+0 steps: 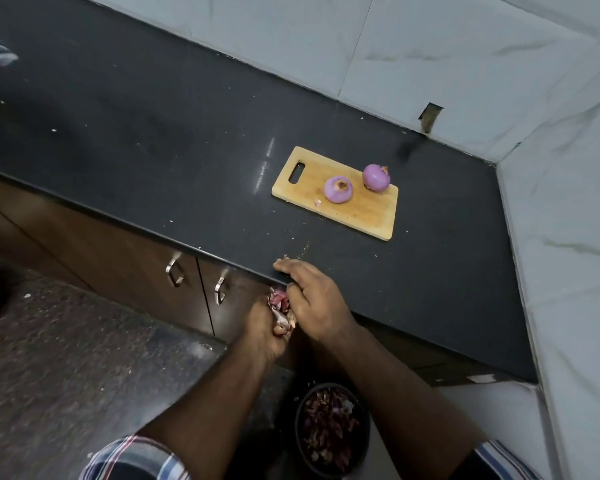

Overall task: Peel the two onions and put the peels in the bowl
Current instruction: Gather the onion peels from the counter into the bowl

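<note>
Bowl (331,431) of peels sits low w/ both peeled onions (338,190) on cutting board (357,209); left hand (262,327) cupped under peel scraps (280,306), right hand (312,299) fingers flat sweeping counter edge (222,256); risk: scraps miss cupped palm, hit floor.

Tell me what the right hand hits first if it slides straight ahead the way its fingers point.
Likely nothing soon: the right hand points up-left along the countertop edge, over a few peel scraps. The cutting board lies off to the right of that line.
</note>
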